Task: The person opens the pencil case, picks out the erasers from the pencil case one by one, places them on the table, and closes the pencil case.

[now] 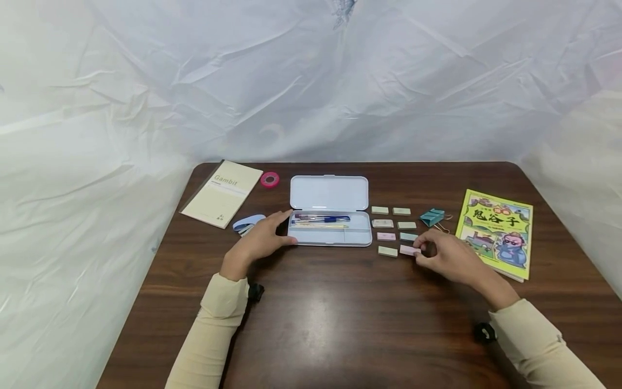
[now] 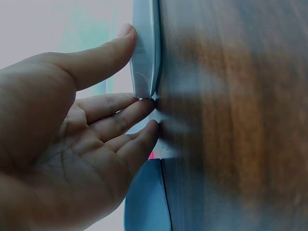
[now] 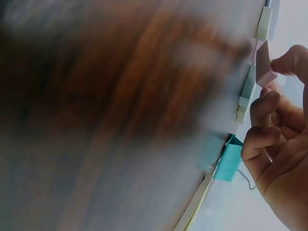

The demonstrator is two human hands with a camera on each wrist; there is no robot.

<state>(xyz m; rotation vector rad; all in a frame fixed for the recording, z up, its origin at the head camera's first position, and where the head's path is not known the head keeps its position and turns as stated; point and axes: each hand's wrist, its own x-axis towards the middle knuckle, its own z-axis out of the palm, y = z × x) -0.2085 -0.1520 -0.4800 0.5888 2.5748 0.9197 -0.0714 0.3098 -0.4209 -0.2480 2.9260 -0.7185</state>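
My right hand (image 1: 449,256) pinches a small pink eraser (image 3: 265,67) between thumb and fingers, at the near right end of a two-column group of erasers. A teal eraser (image 1: 408,236) and a pale green eraser (image 1: 387,251) lie close by. Left of the group lies a white pencil case (image 1: 359,221), its lid (image 1: 329,193) folded back, with several pens (image 1: 323,219) inside. My left hand (image 1: 259,237) rests at the case's left end, thumb at the front corner. In the left wrist view, its fairly straight fingers (image 2: 127,118) touch the case's end.
A teal binder clip (image 1: 432,217) and a yellow comic-style book (image 1: 500,232) lie on the right. At the left are a cream notebook (image 1: 223,194), a pink tape roll (image 1: 269,179) and a blue-white object (image 1: 248,222) partly behind my left hand. A white sheet (image 1: 311,108) hangs behind the table.
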